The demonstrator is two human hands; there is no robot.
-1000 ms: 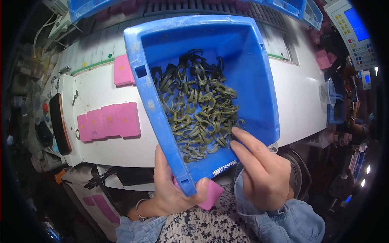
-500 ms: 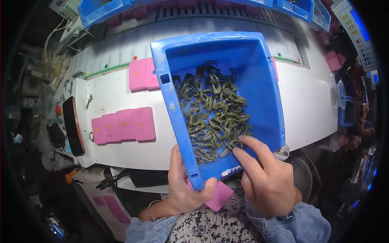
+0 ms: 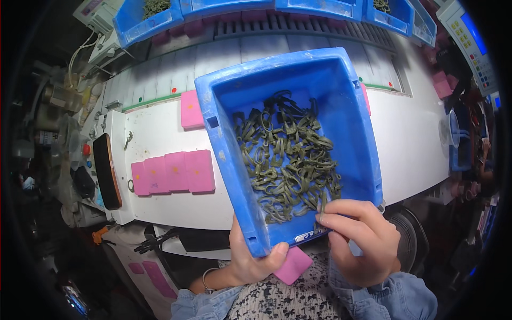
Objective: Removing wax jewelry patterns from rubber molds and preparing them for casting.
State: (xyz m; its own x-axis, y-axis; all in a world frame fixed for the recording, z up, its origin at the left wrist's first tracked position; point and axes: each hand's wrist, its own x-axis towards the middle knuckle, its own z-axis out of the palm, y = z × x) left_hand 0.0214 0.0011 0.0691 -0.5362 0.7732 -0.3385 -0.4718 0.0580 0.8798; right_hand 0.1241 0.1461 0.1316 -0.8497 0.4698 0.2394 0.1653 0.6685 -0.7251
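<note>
A blue plastic bin (image 3: pixel 368 144) is tilted toward me over the table. Many small olive-green curved, ring-like pieces (image 3: pixel 290 160) lie heaped on its floor, mostly to the left and middle. My left hand (image 3: pixel 253 256) grips the bin's near left corner, thumb on the rim and fingers beneath. At the near right, my right hand (image 3: pixel 365 234) pinches one slim olive-green curved piece (image 3: pixel 323 202) between its fingertips, just above the bin's near edge. A pink foam block (image 3: pixel 294 265) shows below the bin, beside my left thumb; what it rests on is hidden.
A row of pink foam blocks (image 3: pixel 173 173) lies on the white table (image 3: pixel 405 138) to the left, with another pink block (image 3: pixel 190 110) behind. More blue bins (image 3: pixel 234 10) line the far side. A dark flat device (image 3: pixel 106 170) stands at the left, a control panel (image 3: pixel 469 40) at the far right.
My right hand has drawn back from the heap toward the bin's near right edge, now with a curved piece in its fingertips. The bin appears slightly lower in view.
</note>
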